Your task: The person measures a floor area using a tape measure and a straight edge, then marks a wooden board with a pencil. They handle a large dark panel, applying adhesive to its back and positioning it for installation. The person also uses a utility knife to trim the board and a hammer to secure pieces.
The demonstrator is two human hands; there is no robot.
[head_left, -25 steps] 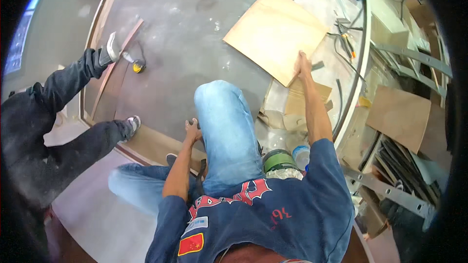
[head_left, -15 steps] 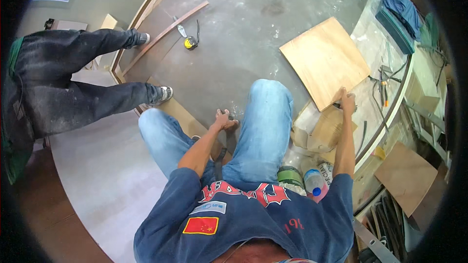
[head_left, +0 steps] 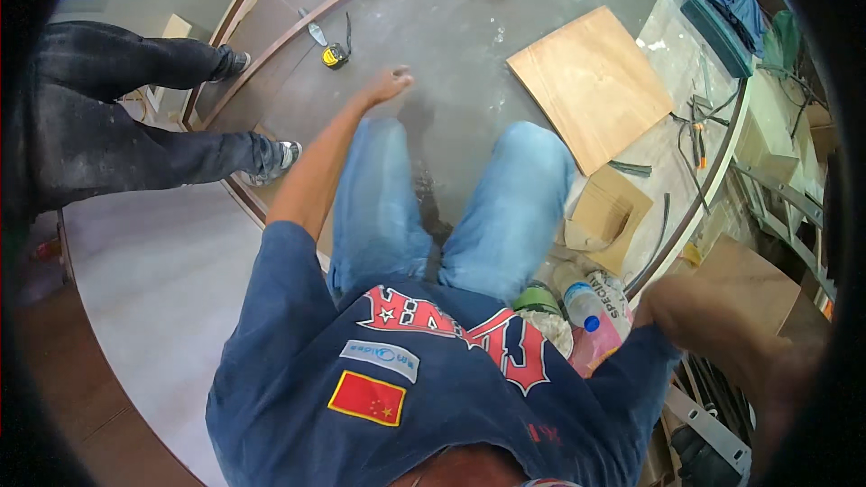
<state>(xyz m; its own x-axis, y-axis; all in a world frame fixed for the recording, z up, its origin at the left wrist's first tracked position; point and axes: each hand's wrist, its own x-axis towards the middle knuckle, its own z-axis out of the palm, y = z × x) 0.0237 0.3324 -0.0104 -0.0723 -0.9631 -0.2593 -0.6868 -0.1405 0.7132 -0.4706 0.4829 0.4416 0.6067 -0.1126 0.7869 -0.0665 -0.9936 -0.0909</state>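
Observation:
My left hand [head_left: 390, 87] is raised over the grey floor [head_left: 460, 36], just beyond my left knee. Its fingers look curled together; whatever they hold, if anything, is hidden. Closest to it is a yellow tape measure [head_left: 335, 56], lying on the floor apart from the hand. My right hand [head_left: 794, 374] is out at the far right, behind my hip, smeared by motion, and its fingers cannot be made out. A square plywood panel [head_left: 591, 90] lies flat ahead of my right knee, touched by neither hand.
Another person's legs [head_left: 153, 117] stand at the left. A curved wooden strip [head_left: 284, 50] lies beyond the tape measure. Pliers [head_left: 699, 140], a dark green strip [head_left: 630, 168], cardboard [head_left: 618, 216] and a plastic bottle [head_left: 579, 302] are at the right. A metal ladder [head_left: 780, 194] lies farther right.
My left hand has moved forward and left from between my knees. My right hand has left the plywood's near corner and swung back to the right. My knees have shifted.

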